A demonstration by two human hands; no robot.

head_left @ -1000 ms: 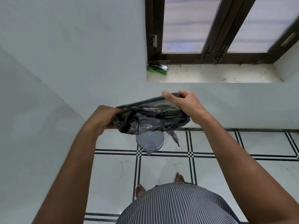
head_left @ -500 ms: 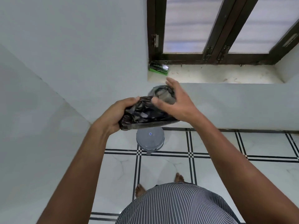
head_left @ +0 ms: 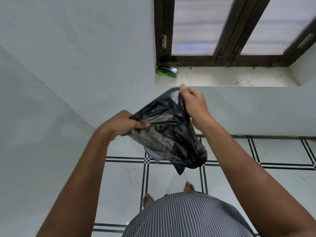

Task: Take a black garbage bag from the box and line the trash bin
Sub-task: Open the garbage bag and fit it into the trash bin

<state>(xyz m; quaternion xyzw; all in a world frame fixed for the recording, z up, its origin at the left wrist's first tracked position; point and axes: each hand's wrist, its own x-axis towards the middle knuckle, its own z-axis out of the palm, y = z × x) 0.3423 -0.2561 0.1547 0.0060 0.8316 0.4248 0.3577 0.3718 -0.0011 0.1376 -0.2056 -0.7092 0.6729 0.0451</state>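
Both hands' fingers clamped on black garbage bag (head_left: 168, 134) (crumpled), above trash bin (head_left: 152, 153).

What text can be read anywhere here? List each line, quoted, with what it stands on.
None can be quoted.
Green box on the window sill: white lettering along its front edge, too small and blurred to read.
Black garbage bag, held by the left hand and right hand: no print visible.
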